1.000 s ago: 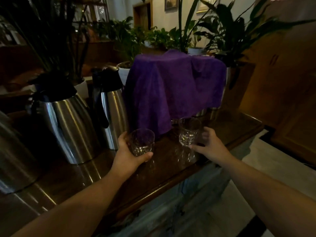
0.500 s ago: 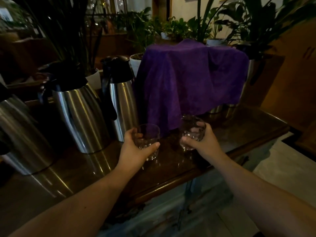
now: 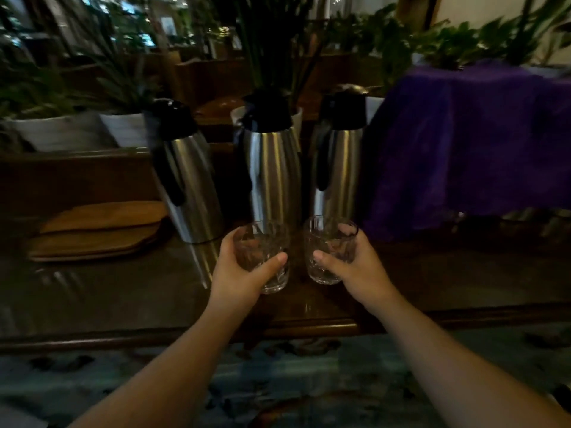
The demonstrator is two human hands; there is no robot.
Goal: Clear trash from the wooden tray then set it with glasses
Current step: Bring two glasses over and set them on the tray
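Above the dark glossy wooden bench [image 3: 123, 291], just before three steel flasks, I see my left hand [image 3: 238, 273] wrapped around one clear cut-pattern glass tumbler [image 3: 272, 261] and my right hand [image 3: 355, 270] clamped on a matching second tumbler [image 3: 327, 251], both upright, side by side, stacked wooden trays [image 3: 95, 233] well left.

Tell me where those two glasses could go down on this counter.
Bare dark counter lies open between the stacked wooden trays, the front edge and the left hand. Another clear strip runs right of the right hand, below the purple cloth. Around the three steel jugs it is crowded.
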